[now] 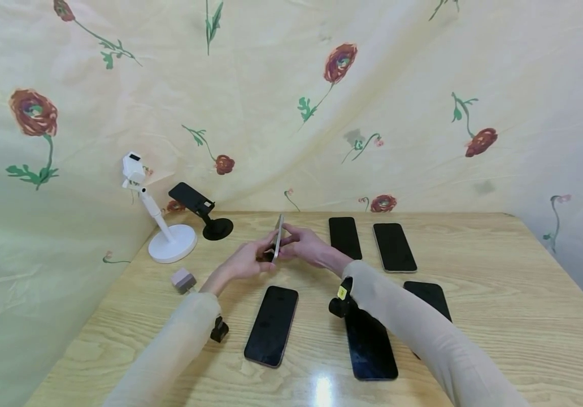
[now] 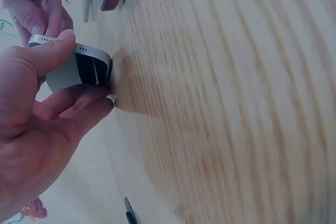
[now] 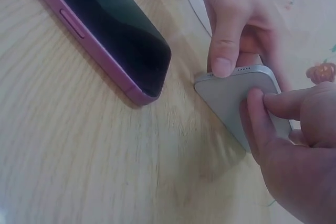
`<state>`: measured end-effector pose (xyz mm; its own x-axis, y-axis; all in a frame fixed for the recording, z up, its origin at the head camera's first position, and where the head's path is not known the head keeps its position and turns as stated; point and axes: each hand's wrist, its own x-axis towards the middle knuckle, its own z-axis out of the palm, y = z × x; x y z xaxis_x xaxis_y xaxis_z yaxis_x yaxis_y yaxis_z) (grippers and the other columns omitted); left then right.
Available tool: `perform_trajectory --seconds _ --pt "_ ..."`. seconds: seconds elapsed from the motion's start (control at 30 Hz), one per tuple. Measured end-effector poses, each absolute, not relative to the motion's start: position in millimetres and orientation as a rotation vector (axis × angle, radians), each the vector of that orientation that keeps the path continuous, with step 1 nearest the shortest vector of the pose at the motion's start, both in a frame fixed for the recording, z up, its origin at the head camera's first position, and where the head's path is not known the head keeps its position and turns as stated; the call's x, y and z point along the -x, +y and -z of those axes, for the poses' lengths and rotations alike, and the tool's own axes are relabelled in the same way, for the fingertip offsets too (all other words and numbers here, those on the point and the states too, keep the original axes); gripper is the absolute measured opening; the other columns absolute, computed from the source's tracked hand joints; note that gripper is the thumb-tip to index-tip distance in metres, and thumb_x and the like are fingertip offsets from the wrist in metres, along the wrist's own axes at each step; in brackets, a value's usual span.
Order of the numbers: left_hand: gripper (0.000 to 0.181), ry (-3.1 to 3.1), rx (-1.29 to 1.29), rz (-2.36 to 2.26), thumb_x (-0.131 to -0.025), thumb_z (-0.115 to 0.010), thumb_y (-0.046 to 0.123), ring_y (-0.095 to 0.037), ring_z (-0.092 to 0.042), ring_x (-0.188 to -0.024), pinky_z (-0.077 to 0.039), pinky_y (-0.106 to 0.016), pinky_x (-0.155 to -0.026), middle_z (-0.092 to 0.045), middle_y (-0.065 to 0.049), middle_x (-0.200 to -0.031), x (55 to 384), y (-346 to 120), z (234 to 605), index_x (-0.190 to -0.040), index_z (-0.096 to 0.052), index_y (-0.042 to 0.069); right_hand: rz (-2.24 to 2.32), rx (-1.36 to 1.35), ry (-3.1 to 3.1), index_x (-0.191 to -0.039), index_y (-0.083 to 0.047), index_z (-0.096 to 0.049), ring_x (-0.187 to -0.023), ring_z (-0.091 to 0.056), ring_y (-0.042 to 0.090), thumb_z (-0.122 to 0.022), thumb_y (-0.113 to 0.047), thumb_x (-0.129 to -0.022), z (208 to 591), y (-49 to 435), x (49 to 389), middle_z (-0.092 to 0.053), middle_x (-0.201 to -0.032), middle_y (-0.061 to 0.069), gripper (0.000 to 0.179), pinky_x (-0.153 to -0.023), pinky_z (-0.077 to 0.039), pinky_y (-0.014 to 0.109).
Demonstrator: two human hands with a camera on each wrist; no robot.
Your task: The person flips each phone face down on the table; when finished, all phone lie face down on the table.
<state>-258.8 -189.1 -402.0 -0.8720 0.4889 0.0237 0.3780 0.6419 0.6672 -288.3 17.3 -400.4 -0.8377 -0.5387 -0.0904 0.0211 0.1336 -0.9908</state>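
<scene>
My left hand (image 1: 248,260) grips a silver smartphone (image 1: 278,237) that is held tilted on edge above the table. In the right wrist view, the left thumb presses on the phone's bottom edge, beside its speaker holes, and its plain pale back (image 3: 226,98) shows. At that back is my right hand (image 1: 309,246), fingers bent, with thumb and fingertips close together against the phone. Whether they pinch anything thin there cannot be made out. In the left wrist view part of the dark screen (image 2: 92,69) is visible. Nearest on the table lies a purple-edged smartphone (image 1: 271,326), screen up.
Dark-screened phones lie to the right: two at the back (image 1: 344,237) (image 1: 395,247), one under the right forearm (image 1: 371,347), another beyond it (image 1: 429,297). At the left stand a white phone stand (image 1: 172,243) and a black stand (image 1: 217,228). A small greyish block (image 1: 183,280) lies nearby.
</scene>
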Motion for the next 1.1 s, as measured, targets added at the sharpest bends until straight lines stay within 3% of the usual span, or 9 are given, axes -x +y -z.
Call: perform_trajectory --seconds 0.27,0.43,0.7,1.1 --pt "0.086 2.527 -0.688 -1.296 -0.091 -0.068 -0.004 -0.032 -0.062 -0.114 -0.049 -0.042 -0.095 -0.057 -0.022 -0.136 257 -191 403 -0.161 -0.019 0.011 1.672 0.599 2.171 -0.158 0.000 -0.023 -0.106 -0.065 0.033 -0.064 0.006 -0.093 403 10 284 -0.060 -0.126 0.030 0.077 -0.092 -0.050 0.039" --pt "0.085 2.382 -0.660 -1.432 -0.093 -0.063 -0.007 -0.038 -0.060 -0.118 -0.049 -0.041 -0.095 -0.052 -0.026 -0.140 257 -195 403 -0.161 -0.014 0.007 1.659 0.618 2.247 -0.157 -0.003 -0.028 -0.104 -0.065 0.033 -0.067 0.006 -0.092 409 3 284 -0.061 -0.121 0.029 0.077 -0.088 -0.052 0.038" --pt "0.082 2.341 -0.610 -1.484 -0.096 -0.062 -0.001 -0.036 -0.060 -0.117 -0.049 -0.042 -0.095 -0.050 -0.027 -0.141 255 -202 401 -0.161 -0.012 0.008 1.612 0.610 2.293 -0.158 -0.008 -0.029 -0.103 -0.066 0.035 -0.070 0.004 -0.091 408 -4 283 -0.060 -0.120 0.028 0.079 -0.085 -0.054 0.037" --pt "0.083 2.377 -0.601 -1.436 -0.097 -0.059 -0.005 -0.034 -0.060 -0.118 -0.051 -0.040 -0.091 -0.049 -0.029 -0.141 255 -205 399 -0.162 -0.010 0.010 1.547 0.647 2.367 -0.156 -0.005 -0.031 -0.119 -0.057 0.040 -0.071 -0.001 -0.092 413 -7 283 -0.055 -0.129 0.030 0.075 -0.089 -0.053 0.039"
